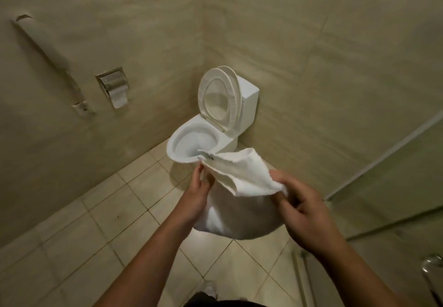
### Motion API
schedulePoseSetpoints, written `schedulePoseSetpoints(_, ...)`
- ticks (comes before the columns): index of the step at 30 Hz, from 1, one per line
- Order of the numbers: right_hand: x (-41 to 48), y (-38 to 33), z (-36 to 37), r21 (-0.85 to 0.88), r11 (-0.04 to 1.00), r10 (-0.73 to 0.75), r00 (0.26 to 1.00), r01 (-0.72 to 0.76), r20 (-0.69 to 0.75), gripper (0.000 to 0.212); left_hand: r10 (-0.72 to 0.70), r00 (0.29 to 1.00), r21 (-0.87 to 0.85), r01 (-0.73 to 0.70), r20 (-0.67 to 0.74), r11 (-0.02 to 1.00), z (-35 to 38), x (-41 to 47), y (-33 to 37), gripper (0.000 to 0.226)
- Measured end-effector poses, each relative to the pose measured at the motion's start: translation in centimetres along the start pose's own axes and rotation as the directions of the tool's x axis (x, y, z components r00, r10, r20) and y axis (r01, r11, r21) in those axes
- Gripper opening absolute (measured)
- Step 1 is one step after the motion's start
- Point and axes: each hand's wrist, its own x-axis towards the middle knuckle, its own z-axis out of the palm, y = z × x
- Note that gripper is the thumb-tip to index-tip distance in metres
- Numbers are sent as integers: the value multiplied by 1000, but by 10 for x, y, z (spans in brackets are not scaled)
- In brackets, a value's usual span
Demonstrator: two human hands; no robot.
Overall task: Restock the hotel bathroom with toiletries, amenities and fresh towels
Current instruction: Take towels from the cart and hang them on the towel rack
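We are folding a white towel in mid-air, in front of the toilet.

Our left hand (200, 184) pinches one edge of the towel (242, 177) and our right hand (300, 207) the other, fingers closed on cloth, so it hangs clear of the floor (96, 222) and the open toilet (191, 142).

Light: dim, yellowish, from above
Glare: bright patch on floor (211, 242)
Blur: soft throughout
Edges: wide-angle bending of walls (311, 31)
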Motion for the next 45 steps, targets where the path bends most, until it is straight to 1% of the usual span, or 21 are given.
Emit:
schedulePoseSetpoints(1,6,-6,1,33,998,45,999,-45,-1,65,-16,999,-1,16,31,1000,-2,8,2,92)
schedulePoseSetpoints(2,10,-9,1,56,995,84,996,-84,1,63,-23,998,-14,24,54,1000,-2,14,6,90)
schedulePoseSetpoints(5,21,-13,1,166,972,173,985,-169,-13,39,-13,992,-80,23,125,997,-2,29,14,80)
schedulePoseSetpoints(7,27,-14,-1,245,947,222,974,-206,-37,29,-19,985,-142,44,171,989,0,38,17,76)
schedulePoseSetpoints(10,32,-13,-8,264,935,253,967,-236,-32,27,-55,966,-246,120,253,962,9,48,23,73)
schedulePoseSetpoints(11,34,-12,-11,266,931,267,963,-249,-33,27,-60,963,-257,130,263,958,14,50,26,68)
schedulePoseSetpoints(13,37,-7,-20,300,913,309,949,-278,-63,29,-63,965,-272,134,255,953,22,57,29,54)
schedulePoseSetpoints(15,41,3,-32,359,881,366,924,-308,-106,35,-88,960,-296,169,267,940,28,66,31,46)
schedulePoseSetpoints(18,49,23,-53,500,788,463,881,-359,-95,51,-151,929,-317,263,339,911,38,76,40,45)
schedulePoseSetpoints(20,57,38,-69,563,740,492,867,-367,-82,57,-184,907,-307,310,379,900,47,85,47,45)
schedulePoseSetpoints(23,73,58,-95,629,689,515,854,-361,-74,62,-176,891,-278,310,418,909,67,105,58,39)
schedulePoseSetpoints(25,84,74,-114,629,686,511,857,-365,-60,64,-164,894,-276,297,418,914,83,123,66,38)
schedulePoseSetpoints(28,100,99,-147,614,683,540,840,-396,-59,62,-101,934,-265,199,344,944,115,149,86,52)
schedulePoseSetpoints(31,118,129,-181,559,717,580,802,-417,-145,54,36,991,-158,-15,129,987,149,174,110,57)
schedulePoseSetpoints(32,124,139,-192,531,736,587,787,-420,-190,59,94,992,-108,-85,80,990,159,182,116,59)
schedulePoseSetpoints(33,129,148,-201,509,752,586,778,-419,-226,70,156,986,-53,-153,51,987,169,189,123,58)
schedulePoseSetpoints(35,140,160,-220,497,771,568,784,-398,-252,90,262,965,57,-262,16,963,192,200,139,49)
schedulePoseSetpoints(36,145,164,-230,492,783,546,799,-380,-253,91,302,953,85,-302,12,949,202,204,149,41)
schedulePoseSetpoints(39,162,170,-265,403,856,447,855,-323,-264,77,345,937,104,-349,52,931,233,222,181,19)
schedulePoseSetpoints(42,179,169,-300,298,916,361,876,-268,-321,66,394,909,129,-410,135,903,262,236,216,23)
schedulePoseSetpoints(45,196,167,-333,182,966,247,871,-185,-424,64,475,858,114,-501,198,858,287,248,251,31)
